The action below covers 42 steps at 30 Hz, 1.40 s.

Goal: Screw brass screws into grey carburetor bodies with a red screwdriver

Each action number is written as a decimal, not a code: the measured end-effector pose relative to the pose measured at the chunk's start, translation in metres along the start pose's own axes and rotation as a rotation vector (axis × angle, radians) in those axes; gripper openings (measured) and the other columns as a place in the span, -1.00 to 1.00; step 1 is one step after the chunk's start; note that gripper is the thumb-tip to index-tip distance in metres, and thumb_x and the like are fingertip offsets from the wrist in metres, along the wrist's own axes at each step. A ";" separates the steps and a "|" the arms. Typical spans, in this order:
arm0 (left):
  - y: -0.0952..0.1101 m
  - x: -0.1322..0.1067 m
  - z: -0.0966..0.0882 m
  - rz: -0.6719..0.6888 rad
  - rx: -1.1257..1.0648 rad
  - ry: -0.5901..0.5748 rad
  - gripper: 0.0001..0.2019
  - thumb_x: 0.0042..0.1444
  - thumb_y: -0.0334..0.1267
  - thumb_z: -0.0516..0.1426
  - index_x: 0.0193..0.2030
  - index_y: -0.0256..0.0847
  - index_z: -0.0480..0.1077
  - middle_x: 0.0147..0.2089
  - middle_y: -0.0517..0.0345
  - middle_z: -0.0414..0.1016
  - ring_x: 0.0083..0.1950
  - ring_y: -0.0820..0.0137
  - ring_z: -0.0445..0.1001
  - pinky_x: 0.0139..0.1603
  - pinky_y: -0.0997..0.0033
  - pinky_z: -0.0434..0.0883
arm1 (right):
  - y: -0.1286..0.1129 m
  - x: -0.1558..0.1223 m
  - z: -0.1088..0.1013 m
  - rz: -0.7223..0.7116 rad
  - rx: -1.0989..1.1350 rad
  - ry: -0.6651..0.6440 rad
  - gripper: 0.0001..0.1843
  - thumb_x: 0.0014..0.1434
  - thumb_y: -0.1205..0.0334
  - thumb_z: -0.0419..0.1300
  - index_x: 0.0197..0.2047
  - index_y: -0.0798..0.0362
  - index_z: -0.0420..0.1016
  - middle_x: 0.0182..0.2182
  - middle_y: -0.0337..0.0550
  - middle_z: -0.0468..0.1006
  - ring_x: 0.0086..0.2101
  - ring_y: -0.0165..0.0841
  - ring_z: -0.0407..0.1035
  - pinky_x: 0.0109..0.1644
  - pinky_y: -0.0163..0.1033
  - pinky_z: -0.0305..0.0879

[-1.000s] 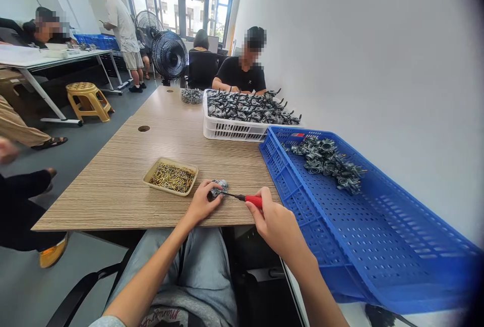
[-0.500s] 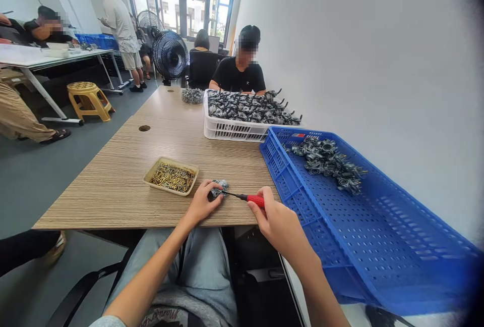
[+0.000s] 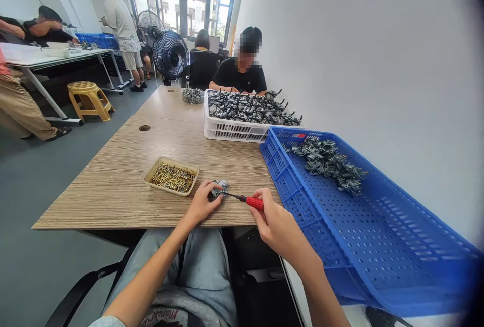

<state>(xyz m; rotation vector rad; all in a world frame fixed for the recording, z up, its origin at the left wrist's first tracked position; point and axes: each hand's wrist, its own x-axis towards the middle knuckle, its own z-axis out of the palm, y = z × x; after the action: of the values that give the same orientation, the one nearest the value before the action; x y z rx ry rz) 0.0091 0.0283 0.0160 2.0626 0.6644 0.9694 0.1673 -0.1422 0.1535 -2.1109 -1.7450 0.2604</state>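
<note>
My left hand (image 3: 203,202) is closed around a small grey metal carburetor body (image 3: 224,184) and steadies it on the table; the fingers hide much of it. A screwdriver (image 3: 254,203) with a red handle and dark shaft is in my right hand (image 3: 277,222), the fingers wrapped round the handle's rear. Its shaft points left and its tip meets the part near my left fingertips; the exact contact spot is too small to make out. Left of that hand stands a shallow cream tray (image 3: 151,185) of brass-coloured screw-like pieces.
To the right, a blue perforated crate (image 3: 302,206) holds a pile of carburetor bodies (image 3: 328,160). Behind it, a white crate (image 3: 234,130) is full of similar parts with black levers. A co-worker (image 3: 242,72) sits across the wooden table (image 3: 113,191); a fan (image 3: 171,54) stands beyond.
My right hand has turned slightly on the screwdriver handle, and the fingers sit differently. My left hand and the carburetor body stay put. The foot at lower left has gone from view.
</note>
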 end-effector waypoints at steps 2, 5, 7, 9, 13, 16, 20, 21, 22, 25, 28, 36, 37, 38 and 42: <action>0.000 0.000 0.000 -0.001 0.000 0.003 -0.79 0.20 -0.27 0.21 -0.02 -0.09 0.49 -0.03 0.08 0.43 0.04 0.26 0.46 0.14 0.23 0.37 | 0.000 0.001 0.000 0.085 -0.099 -0.002 -0.86 0.44 0.13 -0.02 -0.02 -0.02 0.18 -0.30 -0.14 0.62 -0.30 -0.17 0.56 -0.34 -0.27 0.15; 0.000 0.000 0.000 -0.002 0.006 0.003 -0.80 0.19 -0.27 0.21 -0.03 -0.09 0.49 -0.02 0.08 0.43 0.04 0.26 0.46 0.14 0.23 0.37 | 0.002 0.004 0.002 0.196 -0.217 0.004 -0.76 0.45 0.00 -0.04 -0.06 0.00 0.21 -0.41 -0.13 0.59 -0.38 -0.13 0.55 -0.39 -0.26 0.09; -0.001 0.000 0.000 -0.002 0.009 -0.002 -0.80 0.20 -0.27 0.21 -0.03 -0.10 0.49 -0.03 0.08 0.43 0.04 0.26 0.45 0.15 0.24 0.36 | 0.005 0.004 0.002 0.147 -0.136 0.019 -0.77 0.45 0.03 -0.03 0.02 -0.01 0.19 -0.32 -0.12 0.62 -0.31 -0.15 0.57 -0.35 -0.26 0.14; -0.001 0.001 0.000 -0.001 0.009 -0.004 -0.80 0.21 -0.27 0.20 -0.02 -0.10 0.48 -0.03 0.08 0.43 0.05 0.27 0.45 0.15 0.25 0.36 | 0.007 0.004 0.002 0.057 -0.010 0.024 -0.79 0.45 0.12 -0.02 0.08 -0.04 0.14 -0.21 -0.14 0.63 -0.22 -0.20 0.57 -0.28 -0.28 0.20; -0.001 0.000 0.000 0.000 0.012 -0.002 -0.80 0.21 -0.27 0.20 -0.02 -0.10 0.48 -0.02 0.08 0.42 0.05 0.27 0.45 0.15 0.26 0.35 | 0.006 0.005 0.002 0.116 -0.111 -0.001 -0.82 0.45 0.08 -0.05 -0.02 -0.01 0.20 -0.34 -0.13 0.61 -0.32 -0.16 0.56 -0.35 -0.27 0.14; -0.001 0.000 -0.001 0.001 0.015 -0.005 -0.80 0.21 -0.28 0.19 -0.02 -0.10 0.48 -0.01 0.09 0.42 0.05 0.28 0.44 0.16 0.27 0.34 | 0.005 0.004 0.001 0.188 -0.209 0.012 -0.75 0.45 0.00 -0.05 -0.04 0.01 0.22 -0.42 -0.13 0.59 -0.38 -0.13 0.55 -0.39 -0.26 0.09; 0.000 0.000 -0.001 0.002 0.008 -0.008 -0.81 0.21 -0.29 0.19 -0.03 -0.10 0.48 -0.02 0.09 0.42 0.05 0.28 0.44 0.15 0.27 0.34 | 0.006 0.001 -0.001 -0.001 0.001 -0.019 -0.83 0.45 0.12 -0.04 0.05 -0.05 0.17 -0.20 -0.15 0.62 -0.23 -0.22 0.56 -0.29 -0.29 0.20; 0.000 0.000 -0.001 0.002 0.008 -0.008 -0.81 0.21 -0.29 0.19 -0.03 -0.10 0.48 -0.02 0.09 0.42 0.05 0.28 0.44 0.15 0.27 0.34 | 0.006 0.002 0.000 0.000 0.001 -0.026 -0.84 0.45 0.13 -0.04 0.04 -0.05 0.17 -0.20 -0.15 0.62 -0.24 -0.22 0.56 -0.28 -0.28 0.20; 0.001 0.000 -0.001 0.002 0.008 -0.007 -0.81 0.21 -0.29 0.19 -0.03 -0.10 0.48 -0.02 0.09 0.42 0.05 0.28 0.44 0.15 0.26 0.34 | 0.006 0.002 0.001 0.033 -0.036 -0.026 -0.84 0.45 0.12 -0.05 0.01 -0.03 0.19 -0.25 -0.14 0.62 -0.27 -0.20 0.56 -0.30 -0.27 0.19; 0.001 0.001 -0.001 0.001 0.010 -0.006 -0.81 0.21 -0.28 0.19 -0.03 -0.10 0.48 -0.03 0.08 0.42 0.04 0.27 0.44 0.14 0.26 0.35 | 0.005 0.005 0.004 0.175 -0.201 0.009 -0.75 0.45 -0.01 -0.05 -0.06 0.00 0.24 -0.42 -0.12 0.60 -0.38 -0.12 0.55 -0.38 -0.24 0.13; 0.001 0.001 -0.001 0.001 0.011 -0.002 -0.81 0.21 -0.29 0.20 -0.04 -0.11 0.48 -0.03 0.07 0.42 0.05 0.26 0.44 0.14 0.24 0.35 | 0.006 0.005 0.003 0.086 -0.093 0.020 -0.76 0.44 0.01 -0.03 0.02 -0.03 0.22 -0.29 -0.12 0.63 -0.29 -0.16 0.56 -0.32 -0.25 0.21; -0.001 0.000 0.000 0.007 0.004 0.003 -0.81 0.20 -0.30 0.20 -0.03 -0.10 0.48 -0.02 0.07 0.43 0.05 0.25 0.44 0.15 0.24 0.35 | 0.008 0.004 0.002 0.168 -0.183 0.013 -0.73 0.45 -0.02 -0.06 -0.05 0.00 0.24 -0.40 -0.11 0.60 -0.38 -0.11 0.55 -0.37 -0.23 0.15; -0.001 0.000 0.000 0.004 0.005 0.003 -0.81 0.20 -0.29 0.20 -0.03 -0.10 0.48 -0.02 0.07 0.43 0.05 0.25 0.45 0.15 0.24 0.35 | 0.008 0.004 0.001 0.143 -0.153 0.010 -0.74 0.45 -0.01 -0.06 -0.03 0.00 0.23 -0.37 -0.11 0.61 -0.34 -0.12 0.55 -0.35 -0.23 0.18; -0.001 0.000 0.000 0.001 0.007 0.005 -0.81 0.20 -0.29 0.20 -0.03 -0.10 0.48 -0.02 0.07 0.42 0.05 0.25 0.45 0.15 0.24 0.35 | 0.008 0.003 0.001 0.089 -0.090 0.004 -0.76 0.45 0.02 -0.06 0.01 -0.01 0.21 -0.29 -0.10 0.62 -0.29 -0.14 0.56 -0.31 -0.24 0.21; -0.002 0.000 0.001 0.000 0.012 0.001 -0.81 0.21 -0.29 0.20 -0.03 -0.09 0.48 -0.02 0.09 0.42 0.04 0.27 0.45 0.15 0.26 0.36 | 0.007 0.003 0.002 -0.033 0.061 -0.007 -0.85 0.45 0.17 -0.05 0.05 -0.04 0.17 -0.15 -0.11 0.62 -0.20 -0.22 0.56 -0.25 -0.27 0.25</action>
<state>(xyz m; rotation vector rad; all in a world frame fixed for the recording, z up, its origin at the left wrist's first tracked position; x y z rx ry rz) 0.0093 0.0293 0.0139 2.0731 0.6725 0.9684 0.1733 -0.1399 0.1495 -2.0390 -1.7512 0.3084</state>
